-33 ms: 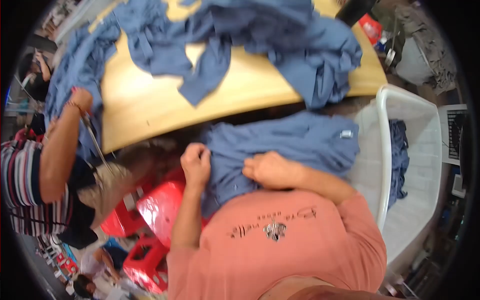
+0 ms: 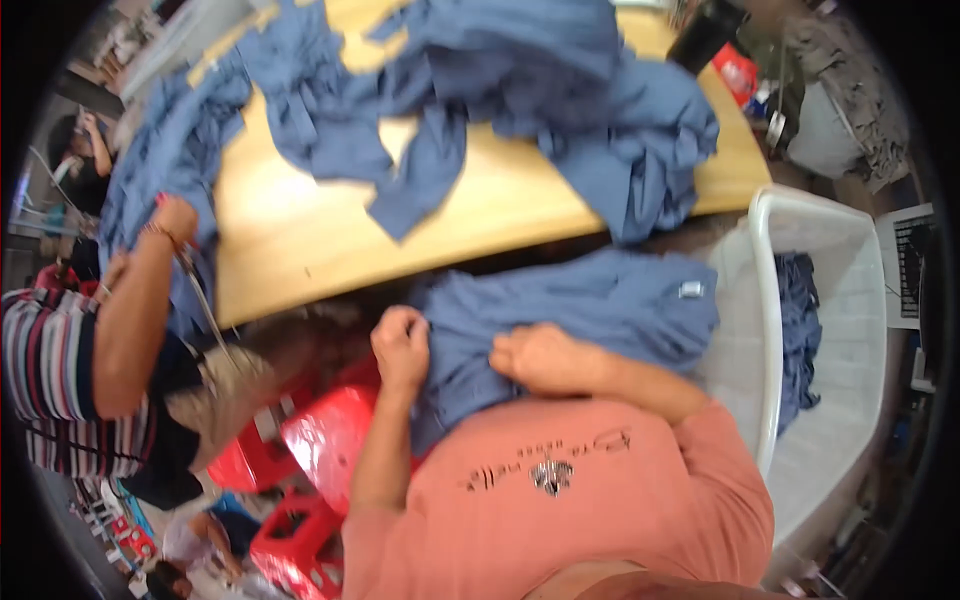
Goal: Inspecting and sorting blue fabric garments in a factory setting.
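- At the table's [image 2: 300, 250] left edge, a co-worker's hand [image 2: 175, 218] grips a blue cloth pile [image 2: 160, 170].
- My left hand [image 2: 402, 345] is fisted on the left edge of the blue garment [image 2: 590, 300], which lies against my chest below the table's near edge.
- My right hand [image 2: 535, 358] presses closed on its middle fold.
- It looks soft, light and floppy; I judge hems or seams the best hold.
- A white basket [image 2: 765, 330] stands right, holding blue cloth.

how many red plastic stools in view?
2, maybe more hidden. One red stool sits left of the left hand's forearm; another red stool lies lower, near the frame bottom.
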Demonstrator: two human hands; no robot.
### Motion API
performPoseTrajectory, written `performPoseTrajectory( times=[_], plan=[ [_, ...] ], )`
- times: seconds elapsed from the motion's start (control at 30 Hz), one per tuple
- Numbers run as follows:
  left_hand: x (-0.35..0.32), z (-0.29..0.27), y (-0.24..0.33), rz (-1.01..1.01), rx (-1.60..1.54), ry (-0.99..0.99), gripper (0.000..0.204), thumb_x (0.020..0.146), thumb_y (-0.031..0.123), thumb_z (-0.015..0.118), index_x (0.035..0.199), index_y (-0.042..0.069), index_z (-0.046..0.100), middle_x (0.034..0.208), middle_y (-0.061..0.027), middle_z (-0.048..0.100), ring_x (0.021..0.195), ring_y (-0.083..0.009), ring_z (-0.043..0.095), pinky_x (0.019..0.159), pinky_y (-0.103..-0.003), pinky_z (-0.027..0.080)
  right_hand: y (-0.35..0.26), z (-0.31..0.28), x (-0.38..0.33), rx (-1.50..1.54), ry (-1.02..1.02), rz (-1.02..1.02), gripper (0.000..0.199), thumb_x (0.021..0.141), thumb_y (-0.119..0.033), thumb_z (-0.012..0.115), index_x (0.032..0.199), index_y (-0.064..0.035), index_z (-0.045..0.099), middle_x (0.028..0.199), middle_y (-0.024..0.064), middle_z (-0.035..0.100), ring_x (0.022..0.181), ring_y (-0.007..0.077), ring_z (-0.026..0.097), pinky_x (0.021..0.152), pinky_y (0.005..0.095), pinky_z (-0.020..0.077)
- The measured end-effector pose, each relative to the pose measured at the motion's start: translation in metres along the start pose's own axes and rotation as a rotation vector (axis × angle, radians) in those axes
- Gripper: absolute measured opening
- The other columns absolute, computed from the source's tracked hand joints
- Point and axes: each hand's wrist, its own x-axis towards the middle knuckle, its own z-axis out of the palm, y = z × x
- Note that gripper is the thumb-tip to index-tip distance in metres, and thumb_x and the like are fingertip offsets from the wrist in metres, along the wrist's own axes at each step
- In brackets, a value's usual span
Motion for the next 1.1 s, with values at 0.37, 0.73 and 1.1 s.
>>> performPoseTrajectory(
  times=[0.37,0.73,1.1],
  plan=[
    [-0.027,0.003,0.077,0.093,-0.081,-0.323,0.018,0.069,0.017,0.070,0.078,0.004,0.061,0.073,-0.0103,0.061,0.063,-0.0256,0.060,0.054,-0.033,0.047,0.023,0.003,0.000,0.358,0.048,0.102,0.010,0.073,-0.014,0.058,0.079,-0.0062,0.056,0.078,0.0129,0.059,0.071,0.0329,0.058,0.060,0.0431,0.0449],
    [-0.015,-0.006,0.071,-0.595,-0.853,-0.555,0.006,0.077,0.005,0.061,0.073,0.001,0.062,0.067,0.0022,0.059,0.063,-0.0029,0.049,0.056,-0.018,0.038,0.010,-0.020,0.003,0.249,0.460,-0.119,0.032,0.064,-0.013,0.069,0.090,-0.0058,0.053,0.089,0.0068,0.056,0.080,0.0252,0.056,0.064,0.0364,0.0438],
    [-0.011,-0.028,0.086,-0.669,-1.032,-0.685,0.004,0.076,0.005,0.062,0.076,0.003,0.058,0.069,0.0030,0.056,0.062,-0.0052,0.050,0.056,-0.018,0.038,-0.002,-0.034,0.002,-0.001,0.694,-0.315,0.027,0.062,-0.015,0.065,0.085,-0.0038,0.056,0.079,0.0042,0.056,0.074,0.0190,0.054,0.064,0.0303,0.0400]
  ],
)
